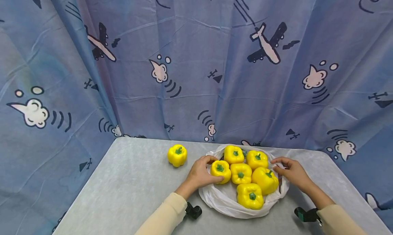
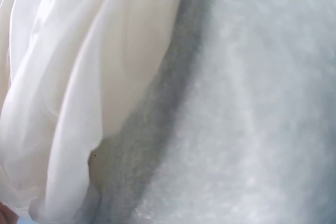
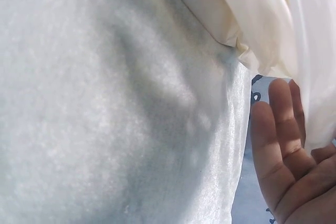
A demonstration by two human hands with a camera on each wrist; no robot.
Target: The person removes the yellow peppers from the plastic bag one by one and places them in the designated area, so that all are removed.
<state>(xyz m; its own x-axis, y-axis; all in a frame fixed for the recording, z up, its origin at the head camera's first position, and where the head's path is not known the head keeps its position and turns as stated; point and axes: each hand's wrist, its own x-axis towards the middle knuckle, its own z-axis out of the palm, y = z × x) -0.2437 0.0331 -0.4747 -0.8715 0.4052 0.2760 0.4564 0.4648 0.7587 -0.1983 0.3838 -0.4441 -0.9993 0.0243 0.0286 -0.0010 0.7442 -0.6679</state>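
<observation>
A white plastic bag [image 1: 225, 202] lies spread open on the table, its rim folded down around several yellow bell peppers with green stems. My left hand [image 1: 201, 173] grips the leftmost bell pepper [image 1: 225, 175] in the bag, thumb on the near side and fingers on the far side. At the bag's right rim, my right hand [image 1: 291, 171] pinches the plastic near a large bell pepper [image 1: 262, 182]. The right wrist view shows that hand's outer fingers [image 3: 268, 150] loosely extended beside the bag. Mostly bag folds [image 2: 79, 77] fill the left wrist view.
A single yellow bell pepper [image 1: 177, 155] stands on the grey-white table [image 1: 132, 180], left of the bag. Behind the table hangs a blue curtain [image 1: 190, 74] printed with planes and clouds. Small black devices [image 1: 193, 211] are worn at both wrists.
</observation>
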